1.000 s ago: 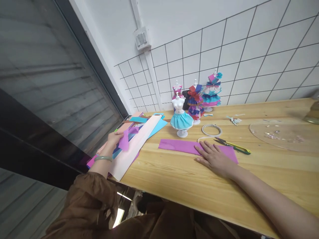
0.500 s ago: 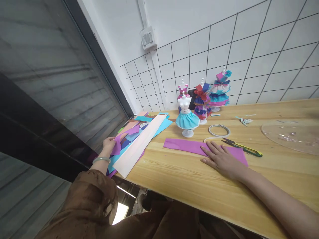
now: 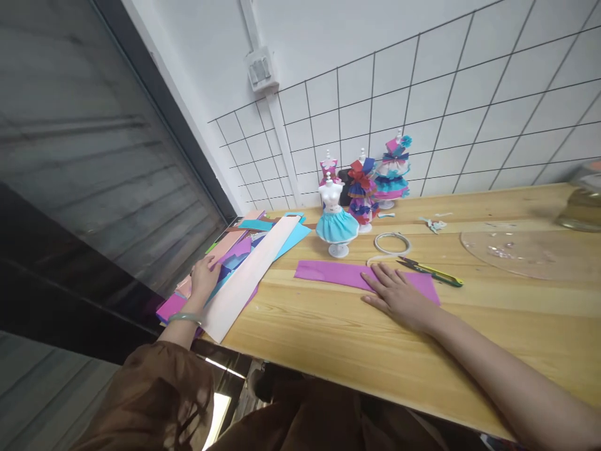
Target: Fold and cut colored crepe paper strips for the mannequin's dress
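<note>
My right hand [image 3: 399, 295] lies flat, fingers spread, on a purple strip [image 3: 328, 272] on the wooden table. Just beyond its fingers are yellow-and-black thread snips [image 3: 439, 274] and a coil of white cord [image 3: 392, 243]. My left hand [image 3: 205, 279] is at the pile of coloured sheets on the left, its fingers bent at a purple piece [image 3: 239, 249]; whether they pinch it is hard to tell. A long pale pink strip [image 3: 251, 275] lies across the pile. A small white mannequin in a light blue skirt [image 3: 337, 225] stands beyond the purple strip.
Behind the white mannequin stand more dressed mannequins [image 3: 392, 172] near the wall grid. A clear round plate [image 3: 511, 254] with small shiny pieces lies at the right, with a glass jar [image 3: 582, 203] beyond it. Small scraps [image 3: 434, 224] sit near the back.
The view has shifted to the right, bringing the jar into sight. My left hand has moved over the pile, and the purple piece by it now lies lower, uncovering pink sheets. My right hand stays on the strip.
</note>
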{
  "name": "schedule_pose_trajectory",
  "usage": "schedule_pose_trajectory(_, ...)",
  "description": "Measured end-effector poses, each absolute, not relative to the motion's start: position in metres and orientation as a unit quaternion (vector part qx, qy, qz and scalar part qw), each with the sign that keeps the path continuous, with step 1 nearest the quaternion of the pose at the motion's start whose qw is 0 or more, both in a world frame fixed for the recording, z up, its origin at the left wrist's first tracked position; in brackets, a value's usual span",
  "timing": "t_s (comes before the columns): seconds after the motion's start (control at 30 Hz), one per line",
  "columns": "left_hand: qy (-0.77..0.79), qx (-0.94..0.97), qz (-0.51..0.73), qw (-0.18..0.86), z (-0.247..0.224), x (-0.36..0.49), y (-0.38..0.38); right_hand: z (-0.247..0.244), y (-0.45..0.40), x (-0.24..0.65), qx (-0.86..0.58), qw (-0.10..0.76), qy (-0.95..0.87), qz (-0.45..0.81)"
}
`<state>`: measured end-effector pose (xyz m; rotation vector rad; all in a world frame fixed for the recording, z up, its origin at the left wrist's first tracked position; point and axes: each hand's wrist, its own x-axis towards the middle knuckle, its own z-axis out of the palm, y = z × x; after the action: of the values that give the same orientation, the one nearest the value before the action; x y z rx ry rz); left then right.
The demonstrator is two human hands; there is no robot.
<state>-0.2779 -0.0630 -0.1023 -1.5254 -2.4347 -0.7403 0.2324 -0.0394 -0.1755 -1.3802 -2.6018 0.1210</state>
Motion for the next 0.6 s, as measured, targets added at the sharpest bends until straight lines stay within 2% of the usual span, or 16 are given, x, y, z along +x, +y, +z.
schedule_pose_trajectory(0.1,-0.783,-0.592,-0.188,0.04,-0.108,-0.256,-0.06,-0.174,-0.039,0.232,-0.463,0.1,-0.88,0.045)
schedule_pose_trajectory(0.2,-0.792,-0.594,-0.141,-0.018,-0.113,-0.241,-0.056,-0.173,-0.04,0.233,-0.46,0.098,-0.881,0.044)
schedule_pose_trajectory(0.6,-0.836,-0.481,-0.235,-0.12,-0.111,-0.233,-0.047,-0.175,-0.041,0.232,-0.465,0.112,-0.877,0.038)
